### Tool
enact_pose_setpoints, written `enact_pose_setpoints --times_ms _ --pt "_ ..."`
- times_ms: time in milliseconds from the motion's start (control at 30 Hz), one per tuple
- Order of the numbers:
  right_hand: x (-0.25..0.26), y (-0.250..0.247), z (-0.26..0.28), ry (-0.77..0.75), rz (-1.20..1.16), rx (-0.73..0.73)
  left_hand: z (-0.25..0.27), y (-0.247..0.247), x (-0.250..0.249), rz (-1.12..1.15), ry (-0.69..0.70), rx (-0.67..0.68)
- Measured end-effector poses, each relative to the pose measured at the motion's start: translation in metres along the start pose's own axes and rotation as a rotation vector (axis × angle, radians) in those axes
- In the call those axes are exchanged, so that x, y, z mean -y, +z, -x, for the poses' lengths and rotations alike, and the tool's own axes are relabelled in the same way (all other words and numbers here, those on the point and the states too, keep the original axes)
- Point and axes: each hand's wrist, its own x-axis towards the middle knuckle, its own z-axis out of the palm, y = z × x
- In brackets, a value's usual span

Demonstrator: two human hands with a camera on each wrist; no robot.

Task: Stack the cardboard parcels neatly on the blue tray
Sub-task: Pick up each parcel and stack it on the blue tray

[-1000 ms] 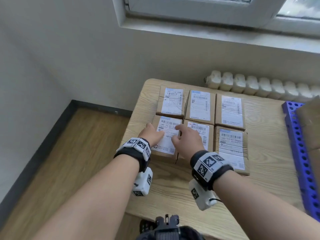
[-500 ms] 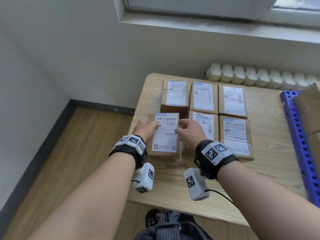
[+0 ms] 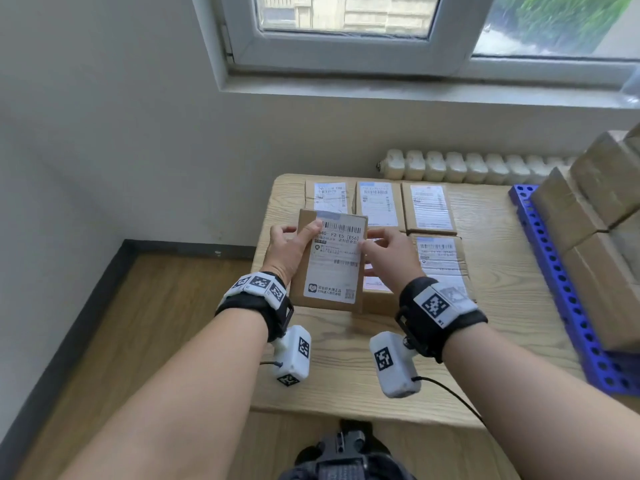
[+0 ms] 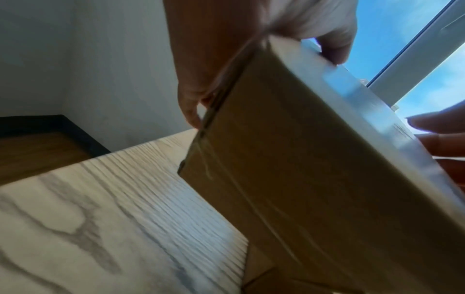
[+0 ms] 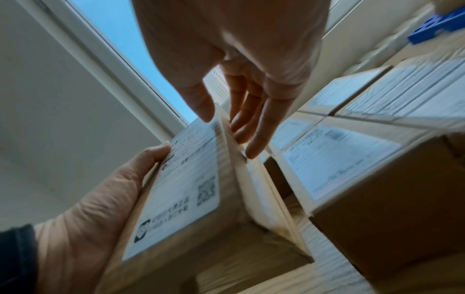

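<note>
We list one brown cardboard parcel, white shipping label with barcodes uppermost, raised off the wooden table at its near left and tilted, gripped along its left edge and met at its right edge by fingers. We count five further labelled parcels lying flat on the table in two rows, touching or just beside one another, the near middle one partly hidden. At the table's right edge we record the blue tray, perforated with round holes, already bearing stacked plain cardboard parcels.
</note>
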Motion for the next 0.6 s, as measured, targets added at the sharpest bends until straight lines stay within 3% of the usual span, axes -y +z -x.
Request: enact_pose_setpoints --times_ms 333,600 --pt "0.004 -0.071 0.028 -0.096 -0.091 -0.204 0.017 0.063 -0.037 0.141 0.182 0.2" --pt "0.013 -0.134 0.036 -0.132 -0.203 -0.153 0.035 0.12 -0.089 0.176 0.285 0.24"
